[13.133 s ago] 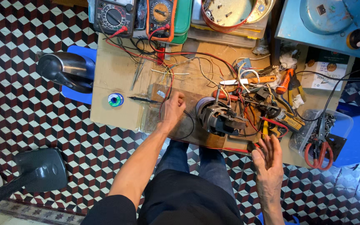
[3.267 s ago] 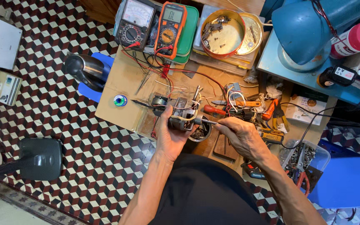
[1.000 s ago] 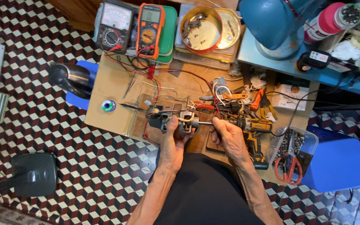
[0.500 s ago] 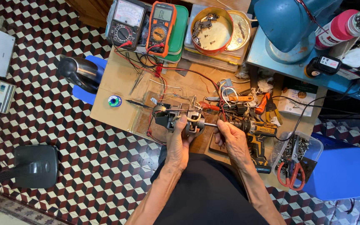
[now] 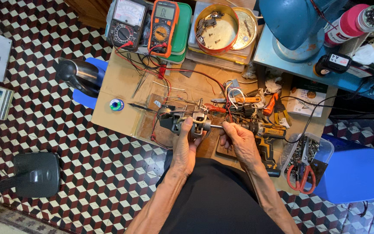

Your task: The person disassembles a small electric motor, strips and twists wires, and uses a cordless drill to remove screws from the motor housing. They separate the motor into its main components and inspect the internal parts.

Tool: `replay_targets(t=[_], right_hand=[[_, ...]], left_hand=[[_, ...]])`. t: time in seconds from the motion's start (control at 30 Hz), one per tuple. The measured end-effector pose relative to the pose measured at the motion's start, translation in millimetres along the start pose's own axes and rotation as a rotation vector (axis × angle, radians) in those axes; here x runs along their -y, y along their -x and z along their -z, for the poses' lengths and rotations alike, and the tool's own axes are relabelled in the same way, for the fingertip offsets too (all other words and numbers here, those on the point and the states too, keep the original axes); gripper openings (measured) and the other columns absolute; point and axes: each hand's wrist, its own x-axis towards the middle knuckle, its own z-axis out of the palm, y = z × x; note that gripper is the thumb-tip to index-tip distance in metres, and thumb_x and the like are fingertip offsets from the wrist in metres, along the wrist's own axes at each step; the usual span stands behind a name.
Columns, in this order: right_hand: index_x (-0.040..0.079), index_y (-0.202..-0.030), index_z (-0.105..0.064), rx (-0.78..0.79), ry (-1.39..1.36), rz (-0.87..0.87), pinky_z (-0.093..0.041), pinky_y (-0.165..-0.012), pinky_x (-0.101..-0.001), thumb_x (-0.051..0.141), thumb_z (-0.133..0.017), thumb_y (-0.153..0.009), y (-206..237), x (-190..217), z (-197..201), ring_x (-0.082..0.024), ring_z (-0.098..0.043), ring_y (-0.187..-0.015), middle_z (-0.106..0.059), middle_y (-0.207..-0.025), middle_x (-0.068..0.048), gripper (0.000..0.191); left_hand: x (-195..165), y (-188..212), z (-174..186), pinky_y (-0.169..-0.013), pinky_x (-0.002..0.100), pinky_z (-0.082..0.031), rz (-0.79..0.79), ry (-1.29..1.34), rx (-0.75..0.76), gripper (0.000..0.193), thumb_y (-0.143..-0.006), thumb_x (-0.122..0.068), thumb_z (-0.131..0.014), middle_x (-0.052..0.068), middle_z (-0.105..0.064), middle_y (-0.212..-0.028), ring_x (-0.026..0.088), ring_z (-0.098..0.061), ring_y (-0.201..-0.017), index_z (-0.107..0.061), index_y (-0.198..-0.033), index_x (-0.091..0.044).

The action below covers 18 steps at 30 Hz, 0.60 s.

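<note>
Below you lay a floor [image 5: 44,125] of tiles patterned in red, black and white cubes. A low wooden table [image 5: 117,86] stood on it, with a blue stool [image 5: 353,171] at its right and a dark fan base [image 5: 35,173] at your left.

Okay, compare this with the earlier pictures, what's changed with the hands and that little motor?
The left hand, earlier flat on the table beside the small motor, now grips it. The right hand, earlier hovering open off the table's edge, came in and now pinches the motor's shaft. The meters, tins and solder spool stayed put.
</note>
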Motion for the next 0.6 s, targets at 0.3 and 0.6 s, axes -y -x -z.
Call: replay_targets(t=[0.3,0.6], right_hand=[[-0.003,-0.062,-0.052,-0.129,0.214,-0.182,-0.034,-0.044,-0.0308,0.059,-0.051,-0.109,2,6,-14,-0.017,-0.045,-0.045,-0.047,-0.053,-0.01,0.078],[0.006,-0.082,-0.059,0.026,0.27,0.244,-0.047,-0.06,-0.0244,0.051,-0.056,-0.103,0,-1,-13,-0.007,-0.053,-0.066,-0.058,-0.071,-0.002,0.05]], left_hand=[[-9,-1,6,-0.078,0.03,-0.063,0.009,0.096,-0.033,0.055,-0.084,-0.044,-0.078,0.006,-0.068,-0.113,0.016,-0.069,-0.101,-0.063,-0.122,-0.007],[-15,-1,9,-0.078,0.03,-0.063,0.035,0.104,-0.073,0.059,-0.081,-0.046,-0.077,0.004,-0.066,-0.116,0.014,-0.067,-0.104,-0.061,-0.125,-0.01]])
